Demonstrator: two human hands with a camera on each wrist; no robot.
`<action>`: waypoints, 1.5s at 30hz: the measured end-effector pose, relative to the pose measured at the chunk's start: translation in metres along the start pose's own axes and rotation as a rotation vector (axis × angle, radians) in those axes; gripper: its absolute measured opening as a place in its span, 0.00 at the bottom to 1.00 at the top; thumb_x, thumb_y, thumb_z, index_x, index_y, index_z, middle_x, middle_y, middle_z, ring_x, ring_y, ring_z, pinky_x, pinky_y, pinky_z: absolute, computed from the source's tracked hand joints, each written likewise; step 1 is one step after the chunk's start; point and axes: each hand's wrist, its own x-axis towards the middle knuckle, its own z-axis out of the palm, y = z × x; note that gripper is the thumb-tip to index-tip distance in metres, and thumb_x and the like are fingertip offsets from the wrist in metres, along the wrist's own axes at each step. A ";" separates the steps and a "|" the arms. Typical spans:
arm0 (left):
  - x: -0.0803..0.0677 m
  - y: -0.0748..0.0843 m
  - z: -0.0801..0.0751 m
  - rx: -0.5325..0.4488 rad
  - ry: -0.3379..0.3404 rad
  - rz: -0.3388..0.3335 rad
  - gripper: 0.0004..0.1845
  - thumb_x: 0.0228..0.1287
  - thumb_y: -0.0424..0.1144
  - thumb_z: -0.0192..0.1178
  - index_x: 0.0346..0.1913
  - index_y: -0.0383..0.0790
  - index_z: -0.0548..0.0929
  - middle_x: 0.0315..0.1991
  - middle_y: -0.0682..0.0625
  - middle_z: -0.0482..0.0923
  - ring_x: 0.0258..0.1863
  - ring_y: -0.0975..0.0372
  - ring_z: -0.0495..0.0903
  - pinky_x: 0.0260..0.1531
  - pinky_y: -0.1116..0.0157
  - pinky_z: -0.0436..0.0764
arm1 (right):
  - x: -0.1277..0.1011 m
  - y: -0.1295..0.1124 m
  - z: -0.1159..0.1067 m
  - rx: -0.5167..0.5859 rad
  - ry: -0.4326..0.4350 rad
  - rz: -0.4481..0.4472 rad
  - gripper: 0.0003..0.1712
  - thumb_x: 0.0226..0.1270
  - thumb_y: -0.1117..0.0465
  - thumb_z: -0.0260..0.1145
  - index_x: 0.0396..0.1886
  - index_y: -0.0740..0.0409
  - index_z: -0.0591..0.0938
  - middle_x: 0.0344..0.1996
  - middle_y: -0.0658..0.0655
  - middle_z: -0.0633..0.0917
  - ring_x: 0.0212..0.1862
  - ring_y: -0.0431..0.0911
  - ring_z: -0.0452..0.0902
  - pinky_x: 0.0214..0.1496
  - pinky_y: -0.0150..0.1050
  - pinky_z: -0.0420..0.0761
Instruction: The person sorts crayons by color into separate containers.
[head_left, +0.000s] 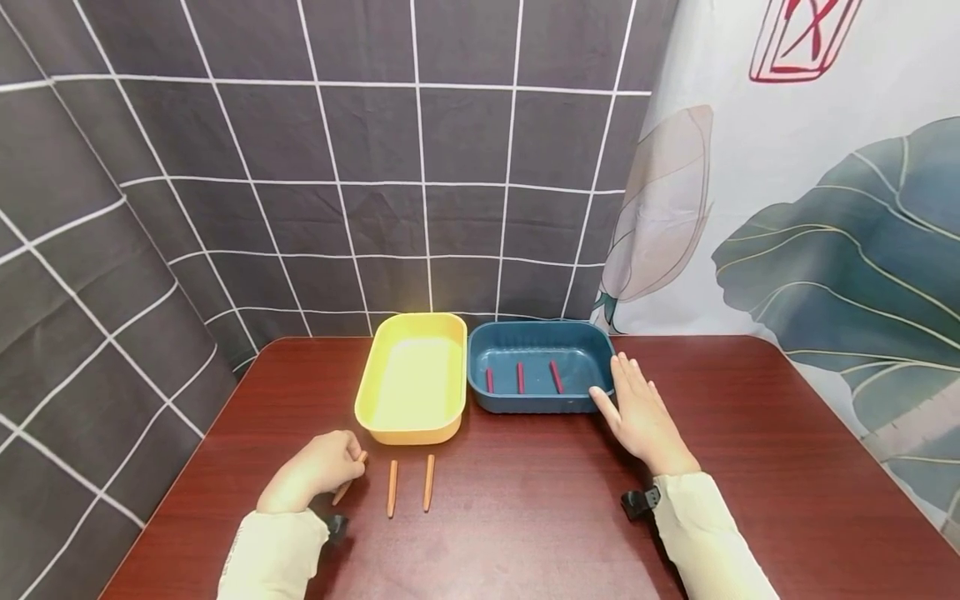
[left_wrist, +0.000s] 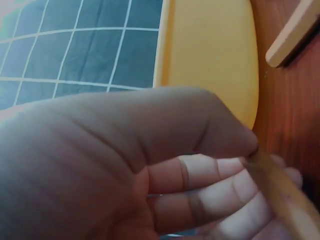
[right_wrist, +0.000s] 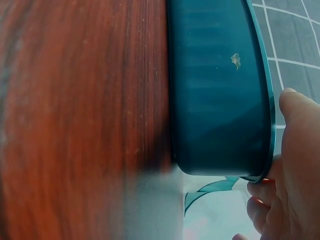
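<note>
My left hand (head_left: 324, 463) pinches an orange-brown stick (left_wrist: 282, 195) between thumb and fingers, just above the table at the front left corner of the yellow bin (head_left: 411, 436). Two similar sticks, one nearer (head_left: 392, 489) and one farther right (head_left: 428, 483), lie side by side on the table in front of that bin. With fingers straight, my right hand (head_left: 643, 417) rests against the right end of the blue bin (head_left: 540, 404), its thumb by the front rim. Three dark red sticks (head_left: 521, 378) lie spaced apart inside the blue bin.
Both bins stand next to each other toward the back of the dark red wooden table (head_left: 525, 517). A grey cloth with white grid lines (head_left: 375, 217) hangs behind them, and a leaf-patterned curtain (head_left: 825, 275) hangs on the right. Each wrist wears a black strap.
</note>
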 end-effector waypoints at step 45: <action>0.092 0.063 0.014 -0.934 0.133 0.023 0.20 0.71 0.30 0.60 0.61 0.20 0.74 0.49 0.36 0.82 0.42 0.61 0.84 0.50 0.57 0.85 | -0.001 -0.003 -0.001 0.031 0.016 -0.007 0.46 0.81 0.42 0.50 0.78 0.74 0.52 0.78 0.74 0.53 0.78 0.69 0.44 0.75 0.68 0.49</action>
